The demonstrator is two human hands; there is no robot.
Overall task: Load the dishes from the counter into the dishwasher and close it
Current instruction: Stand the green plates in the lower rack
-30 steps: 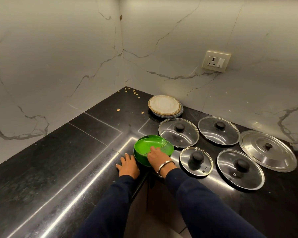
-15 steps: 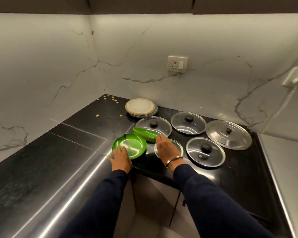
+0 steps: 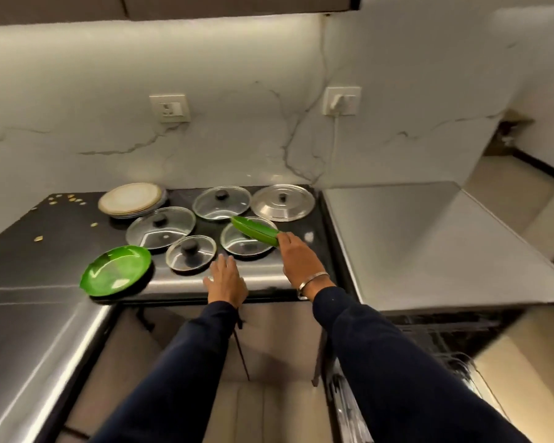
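Note:
My right hand (image 3: 296,257) grips a green plate (image 3: 253,231) by its near rim and holds it tilted above a glass lid (image 3: 237,247). A second green plate (image 3: 115,270) lies flat near the front edge of the black counter (image 3: 45,251). With straight fingers, my left hand (image 3: 226,279) hovers over or rests on the counter's front edge, apart from that plate. The open dishwasher (image 3: 445,353) shows at the lower right, with its wire rack partly in view.
Several glass lids (image 3: 160,227) and a steel lid (image 3: 282,202) lie on the counter. A stack of pale plates (image 3: 130,199) sits at the back left. A steel worktop (image 3: 429,238) lies to the right. Small crumbs (image 3: 64,199) dot the left counter.
My right hand has carried the lifted green plate rightward, away from the other one. My left hand has left the lower plate and moved right. My view has swung right, showing the dishwasher.

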